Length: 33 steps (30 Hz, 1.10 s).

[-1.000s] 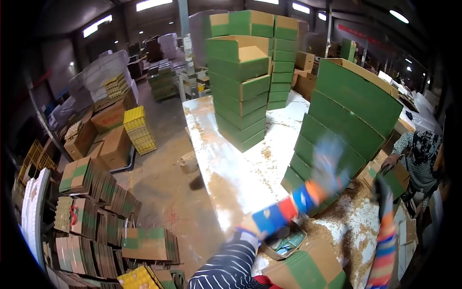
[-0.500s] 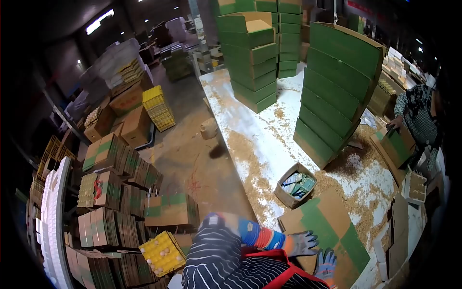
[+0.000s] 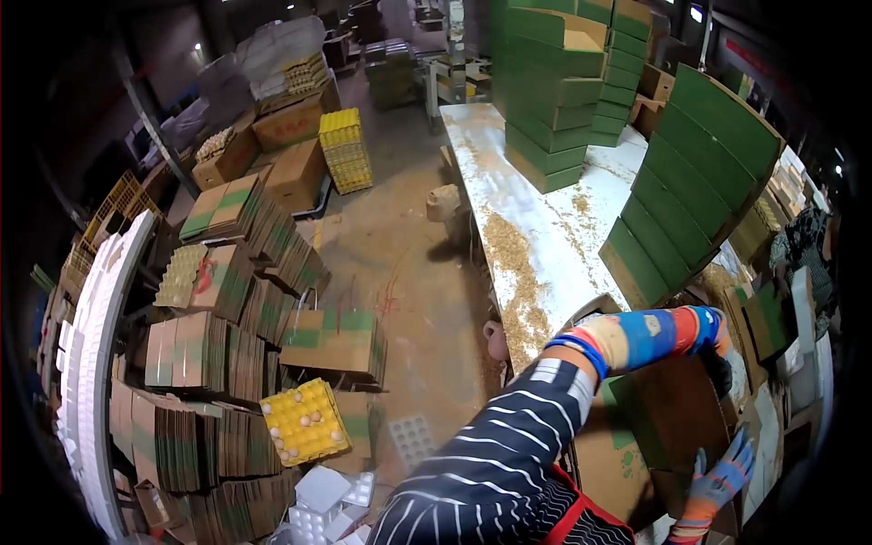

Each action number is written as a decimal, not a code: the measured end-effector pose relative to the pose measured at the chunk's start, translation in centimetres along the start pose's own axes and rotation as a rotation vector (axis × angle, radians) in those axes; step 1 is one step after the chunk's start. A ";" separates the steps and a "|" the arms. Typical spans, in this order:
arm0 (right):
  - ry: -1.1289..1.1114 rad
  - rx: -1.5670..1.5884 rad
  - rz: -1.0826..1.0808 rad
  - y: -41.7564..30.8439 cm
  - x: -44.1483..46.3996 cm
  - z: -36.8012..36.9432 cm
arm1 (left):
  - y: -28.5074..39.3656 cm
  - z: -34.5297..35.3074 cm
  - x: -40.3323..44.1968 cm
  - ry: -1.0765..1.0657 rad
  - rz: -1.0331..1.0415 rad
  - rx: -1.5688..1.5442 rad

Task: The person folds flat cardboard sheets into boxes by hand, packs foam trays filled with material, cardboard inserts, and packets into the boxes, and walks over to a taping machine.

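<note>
A brown cardboard box point(image 3: 610, 463) with green printed patches stands partly unfolded on the work table in front of me, its dark inside showing. My left arm, in a blue, red and cream sleeve, reaches across it. My left hand point(image 3: 721, 371), in a dark-palmed glove, is at the box's far right side; its fingers are mostly hidden. My right hand point(image 3: 722, 480), in a grey-blue and orange glove, lies against the near right side of the box with fingers stretched and thumb apart.
Tall stacks of green boxes point(image 3: 695, 182) stand on the white table point(image 3: 472, 136), which is strewn with husks. To the left are bundles of flattened cartons point(image 3: 186, 350) and a yellow egg tray point(image 3: 304, 422) holding several eggs. A co-worker point(image 3: 804, 259) is at the right edge.
The flat cardboard sheet is now raised into an open box shape. My left hand has moved right across it, and my right hand has shifted right. The view has turned leftward.
</note>
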State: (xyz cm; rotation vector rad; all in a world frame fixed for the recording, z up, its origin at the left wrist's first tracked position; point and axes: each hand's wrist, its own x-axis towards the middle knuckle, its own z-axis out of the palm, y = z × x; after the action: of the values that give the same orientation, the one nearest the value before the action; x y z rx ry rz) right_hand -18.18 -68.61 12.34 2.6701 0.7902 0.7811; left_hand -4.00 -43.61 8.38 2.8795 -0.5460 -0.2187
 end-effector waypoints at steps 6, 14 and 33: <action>-0.143 0.618 -0.027 5.5 -3.2 2.1 | 0.0 1.7 2.8 0.103 0.143 -0.203; -0.250 1.027 -0.225 2.8 -5.4 -0.8 | 8.4 -0.4 -14.9 0.485 0.226 -0.435; -0.052 0.565 -0.539 2.6 0.2 -0.8 | 4.2 5.4 -14.7 0.631 -0.321 -0.936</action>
State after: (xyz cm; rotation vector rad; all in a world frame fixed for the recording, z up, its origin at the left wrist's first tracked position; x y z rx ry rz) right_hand -17.37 -70.56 14.02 2.6680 1.8364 0.3835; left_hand -20.01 -42.87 5.67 1.9273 0.1332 0.3107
